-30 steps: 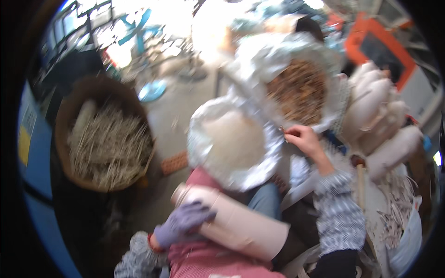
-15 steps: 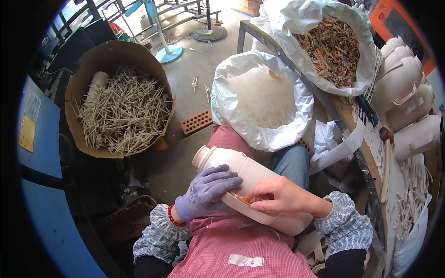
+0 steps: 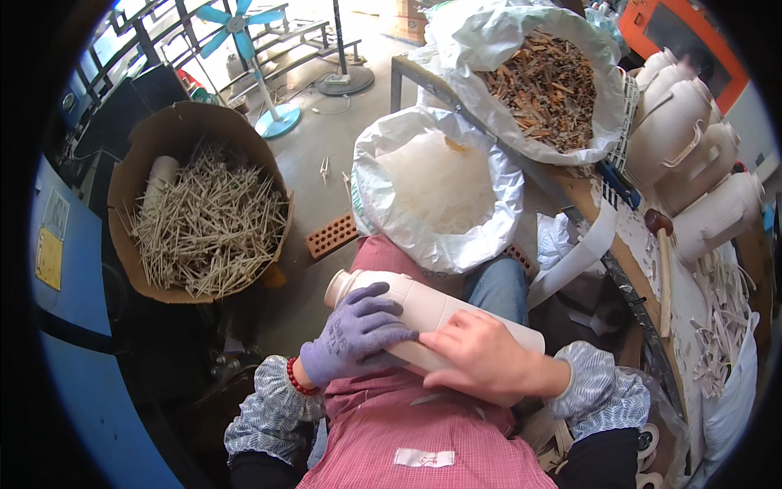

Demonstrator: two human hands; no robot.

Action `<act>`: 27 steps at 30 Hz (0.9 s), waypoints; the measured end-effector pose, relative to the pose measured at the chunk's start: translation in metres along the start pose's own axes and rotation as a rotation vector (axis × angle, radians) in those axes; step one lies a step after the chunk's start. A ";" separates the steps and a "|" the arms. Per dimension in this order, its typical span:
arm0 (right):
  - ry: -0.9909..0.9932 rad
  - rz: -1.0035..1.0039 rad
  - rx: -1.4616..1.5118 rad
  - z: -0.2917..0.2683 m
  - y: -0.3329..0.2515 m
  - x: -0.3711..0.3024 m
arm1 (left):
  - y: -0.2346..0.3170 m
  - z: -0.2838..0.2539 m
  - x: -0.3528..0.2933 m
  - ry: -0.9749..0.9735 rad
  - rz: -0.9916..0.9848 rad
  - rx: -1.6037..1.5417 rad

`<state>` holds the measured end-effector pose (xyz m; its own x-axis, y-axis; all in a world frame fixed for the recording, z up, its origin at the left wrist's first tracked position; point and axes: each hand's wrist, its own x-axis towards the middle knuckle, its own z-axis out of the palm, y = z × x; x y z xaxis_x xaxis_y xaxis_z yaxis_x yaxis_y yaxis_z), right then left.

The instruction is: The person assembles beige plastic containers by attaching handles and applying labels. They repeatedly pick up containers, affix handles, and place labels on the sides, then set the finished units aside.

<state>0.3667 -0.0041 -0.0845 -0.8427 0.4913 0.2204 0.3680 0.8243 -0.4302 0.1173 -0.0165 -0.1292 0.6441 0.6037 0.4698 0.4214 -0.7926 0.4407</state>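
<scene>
A pale pink plastic jug body (image 3: 423,297) lies slantwise across my lap, its narrow neck pointing up and left. My left hand (image 3: 354,334), in a purple knit glove, wraps over the jug near its neck end and grips it. My bare right hand (image 3: 489,350) is closed over the side bar of the jug, its fingertips close to the gloved fingers. What those right fingers pinch is hidden under the hand. A pink checked apron (image 3: 423,424) covers my lap beneath the jug.
Left stands a cardboard box (image 3: 281,236) of thin beige plastic sprues. Ahead are a white sack (image 3: 509,191) of translucent pieces and, on the bench, a sack (image 3: 456,49) of amber scraps. Several jug bodies (image 3: 721,212) and a wooden-handled mallet (image 3: 664,277) lie at right.
My right hand has shifted left along the jug toward my gloved hand and turned knuckles up. The amber piece seen at its fingertips is now hidden. The whole view has tilted slightly.
</scene>
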 end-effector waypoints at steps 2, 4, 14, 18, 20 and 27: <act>0.081 0.075 -0.202 0.007 -0.001 -0.011 | -0.003 0.003 0.023 0.009 0.002 -0.017; 0.146 0.026 -0.197 0.007 0.024 -0.020 | -0.003 0.001 0.040 -0.029 -0.064 -0.002; 0.547 0.696 0.529 -0.106 0.172 -0.159 | -0.036 0.051 0.166 0.109 -0.455 -0.699; 0.806 1.475 -0.903 -0.144 0.287 -0.256 | -0.081 0.106 0.249 0.118 -0.397 -0.610; 0.625 1.737 -0.917 -0.160 0.313 -0.295 | -0.103 0.128 0.285 0.095 -0.446 -0.550; 0.825 0.931 -0.338 -0.211 0.229 -0.178 | -0.113 0.115 0.310 -0.164 -0.814 -0.511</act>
<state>0.6837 0.1563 -0.0376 0.2298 0.8446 0.4836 0.8658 0.0495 -0.4979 0.3430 0.2507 -0.1211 0.3754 0.9002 -0.2209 0.4740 0.0184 0.8803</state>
